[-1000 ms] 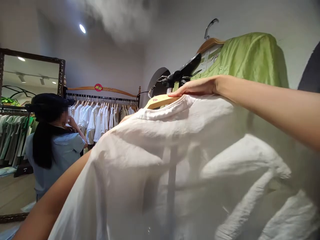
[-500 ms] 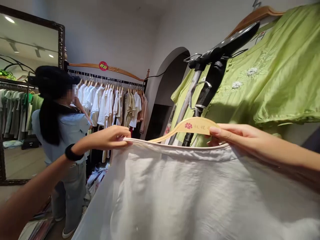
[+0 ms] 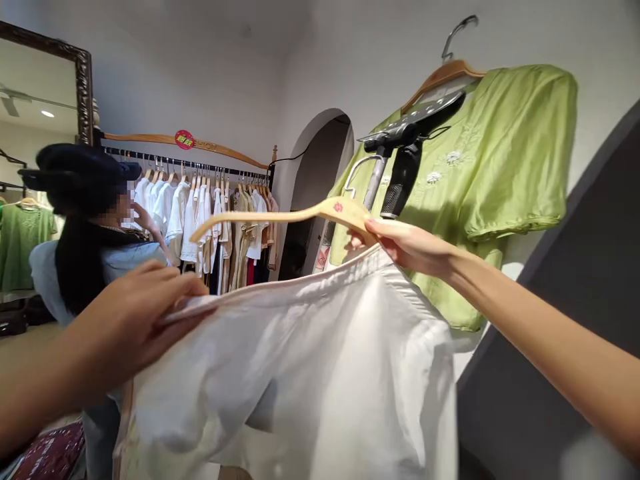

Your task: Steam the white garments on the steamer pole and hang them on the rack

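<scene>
A white top (image 3: pixel 320 360) hangs in front of me, its neckline stretched between my two hands. The fingers of my left hand (image 3: pixel 143 313) are closed on the neckline's left side. With my right hand (image 3: pixel 405 243) I pinch a light wooden clothes hanger (image 3: pixel 290 217) near its middle, and the neckline's right end lies against those fingers. The hanger's left arm sticks out above the neckline, outside the fabric. Its other arm is hidden behind my right hand and the top. A metal hook rises from the hanger's middle.
A green blouse (image 3: pixel 520 153) hangs on the wall at right, with a black-handled pole (image 3: pixel 400 143) before it. At left, a person in a dark cap (image 3: pixel 65 180) stands near a rack of clothes (image 3: pixel 200 207) and a framed mirror (image 3: pixel 84 87).
My left hand has moved left and closer with the neckline. The hanger's left arm, earlier partly behind the fabric, now shows whole above it. The view has shifted, showing more of the green blouse.
</scene>
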Demonstrator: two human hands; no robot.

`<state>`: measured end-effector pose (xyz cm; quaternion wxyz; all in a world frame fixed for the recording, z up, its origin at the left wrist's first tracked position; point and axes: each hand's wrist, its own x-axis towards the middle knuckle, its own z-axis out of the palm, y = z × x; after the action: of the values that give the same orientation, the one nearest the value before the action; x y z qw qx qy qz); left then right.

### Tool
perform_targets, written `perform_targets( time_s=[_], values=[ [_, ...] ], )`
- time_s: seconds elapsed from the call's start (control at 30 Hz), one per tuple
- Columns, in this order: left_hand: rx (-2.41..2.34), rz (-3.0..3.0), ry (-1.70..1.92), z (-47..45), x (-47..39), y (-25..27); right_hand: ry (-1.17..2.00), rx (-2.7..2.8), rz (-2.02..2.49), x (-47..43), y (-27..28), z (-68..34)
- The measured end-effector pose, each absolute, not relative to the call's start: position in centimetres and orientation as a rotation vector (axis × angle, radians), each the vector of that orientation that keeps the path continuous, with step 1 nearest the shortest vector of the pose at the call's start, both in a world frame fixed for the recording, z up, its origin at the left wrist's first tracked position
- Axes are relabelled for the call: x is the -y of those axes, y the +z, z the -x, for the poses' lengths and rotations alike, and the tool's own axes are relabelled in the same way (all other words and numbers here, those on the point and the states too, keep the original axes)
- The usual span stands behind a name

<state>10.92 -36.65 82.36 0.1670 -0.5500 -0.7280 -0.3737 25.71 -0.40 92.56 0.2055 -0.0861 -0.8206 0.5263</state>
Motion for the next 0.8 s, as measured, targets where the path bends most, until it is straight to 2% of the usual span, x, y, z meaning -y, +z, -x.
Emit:
perform_targets(
  time_s=[0.1, 0.27, 0.53, 0.8],
  values=[
    [2.048, 1.614, -1.127, -12.1, 36.0, 81.4, 1.606, 2.24, 0.117, 0.9, 95.3, -22.5],
    [2.116, 1.783, -1.39, -12.7, 32.5, 81.5, 1.649, 2.228, -0.043, 1.3, 98.2, -19.6],
    [2.011, 1.878, -1.74, -10.4, 28.5, 82.0, 1.761, 2.138, -0.131, -1.4, 97.5, -18.3],
    [2.094, 1.868, -2.007, -8.8, 26.4, 82.7, 1.543, 2.015, -0.194, -4.3, 96.2, -16.6]
  ],
)
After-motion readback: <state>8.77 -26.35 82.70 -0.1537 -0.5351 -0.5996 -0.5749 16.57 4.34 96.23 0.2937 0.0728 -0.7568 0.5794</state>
